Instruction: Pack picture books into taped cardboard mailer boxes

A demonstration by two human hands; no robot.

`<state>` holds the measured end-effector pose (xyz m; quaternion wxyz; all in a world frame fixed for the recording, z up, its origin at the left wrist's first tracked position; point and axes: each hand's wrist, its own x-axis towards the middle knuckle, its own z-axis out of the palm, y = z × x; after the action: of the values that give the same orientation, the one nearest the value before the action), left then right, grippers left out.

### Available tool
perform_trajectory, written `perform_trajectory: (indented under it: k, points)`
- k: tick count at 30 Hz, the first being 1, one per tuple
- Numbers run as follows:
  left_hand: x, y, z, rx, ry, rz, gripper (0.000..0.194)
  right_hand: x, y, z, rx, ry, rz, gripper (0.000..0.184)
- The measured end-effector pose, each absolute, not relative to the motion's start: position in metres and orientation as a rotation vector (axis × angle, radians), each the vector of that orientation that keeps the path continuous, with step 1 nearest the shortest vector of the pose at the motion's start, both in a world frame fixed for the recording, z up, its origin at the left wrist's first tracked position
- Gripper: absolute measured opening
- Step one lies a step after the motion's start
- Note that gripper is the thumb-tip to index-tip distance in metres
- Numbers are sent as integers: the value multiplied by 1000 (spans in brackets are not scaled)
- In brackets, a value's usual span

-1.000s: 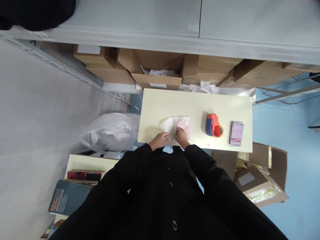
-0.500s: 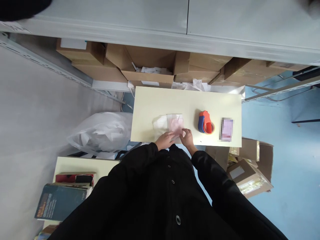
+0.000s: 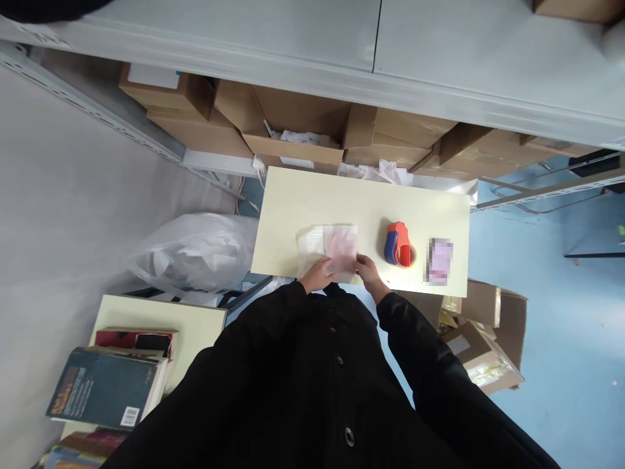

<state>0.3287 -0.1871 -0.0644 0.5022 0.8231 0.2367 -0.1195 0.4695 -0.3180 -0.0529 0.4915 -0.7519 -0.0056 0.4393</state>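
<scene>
A small pale pouch (image 3: 342, 251) with something pink showing through it lies at the table's front edge. My left hand (image 3: 317, 275) is at its lower left corner, the fingers closed on that edge. On the other side my right hand (image 3: 370, 273) pinches the pouch's right edge between thumb and fingers. Partly beneath the pouch, to the left, lies a flat white sheet or sleeve (image 3: 310, 247); which of the two I cannot tell. Right of my hands stands a red and blue tape dispenser (image 3: 399, 244) with a roll of tape in it.
A blurred-out pinkish item (image 3: 440, 262) lies on the right of the cream table (image 3: 317, 195). Cardboard boxes (image 3: 293, 150) line the shelf behind. A plastic bag (image 3: 200, 251) and stacked books (image 3: 107, 387) are at left; more cartons (image 3: 481, 345) stand on the floor at right.
The pouch now lies flatter and smoother between my hands. My right hand has shifted slightly to its right edge. The whole view has tilted a little.
</scene>
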Motion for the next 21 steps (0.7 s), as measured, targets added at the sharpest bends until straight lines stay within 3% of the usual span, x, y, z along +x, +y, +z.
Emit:
perform_trajectory:
  k: [3, 8, 15, 21]
  points:
    - [328, -186, -65, 1955, 602, -218, 49, 467, -314, -44, -1816, -38, 1072, 26]
    - [332, -179, -65, 1713, 723, -168, 28, 451, -287, -31, -1764, -181, 1106, 25]
    - [330, -154, -62, 1501, 894, -221, 30, 422, -241, -29, -1771, -272, 1181, 23]
    - [301, -127, -39, 1349, 1005, -119, 45, 402, -220, -44, -1870, -348, 1153, 20]
